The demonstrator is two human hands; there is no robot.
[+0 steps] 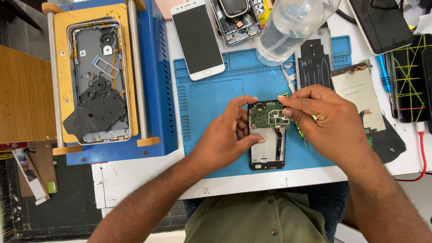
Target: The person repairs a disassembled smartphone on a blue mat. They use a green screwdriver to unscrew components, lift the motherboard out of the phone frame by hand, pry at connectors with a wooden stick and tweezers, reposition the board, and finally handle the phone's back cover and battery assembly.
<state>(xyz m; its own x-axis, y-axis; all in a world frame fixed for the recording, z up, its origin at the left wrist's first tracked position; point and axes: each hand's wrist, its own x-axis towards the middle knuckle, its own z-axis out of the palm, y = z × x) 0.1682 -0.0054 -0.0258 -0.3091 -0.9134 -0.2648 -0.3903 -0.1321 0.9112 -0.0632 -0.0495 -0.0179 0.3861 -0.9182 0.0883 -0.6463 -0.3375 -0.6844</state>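
At frame centre we note the left hand (225, 135) gripping an opened phone (267, 135) (circuit board exposed) on the blue mat (211, 96); the right hand (324, 121) pinches a screwdriver (300, 132).

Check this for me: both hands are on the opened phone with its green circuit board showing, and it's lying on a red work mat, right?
Not quite. The head view shows the mat is blue, not red. The rest holds: the left hand and right hand are both on the opened phone, whose green circuit board is exposed.
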